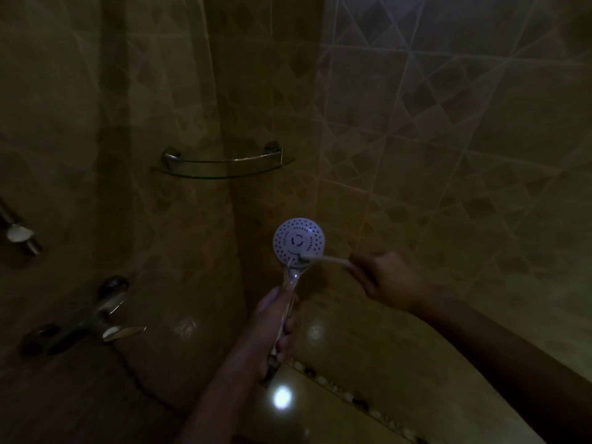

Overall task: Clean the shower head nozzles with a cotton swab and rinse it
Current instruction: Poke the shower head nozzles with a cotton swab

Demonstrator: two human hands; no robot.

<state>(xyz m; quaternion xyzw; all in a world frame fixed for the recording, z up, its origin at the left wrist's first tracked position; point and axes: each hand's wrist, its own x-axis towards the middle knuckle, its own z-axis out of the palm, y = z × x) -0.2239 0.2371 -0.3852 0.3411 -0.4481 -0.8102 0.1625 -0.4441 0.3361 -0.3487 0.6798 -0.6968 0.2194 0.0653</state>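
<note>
While left hand (275, 325) grips its handle, shower head (299, 240) stands upright, nozzle face toward camera, before tiled corner; right hand (389, 280) pinches swab (323, 258), tip touching face's lower edge.

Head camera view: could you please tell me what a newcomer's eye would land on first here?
The pale round shower head stands out mid-frame against dim tiles, held by its handle in the left hand. The right hand holds a cotton swab to its lower edge. A glass corner shelf hangs above.
</note>
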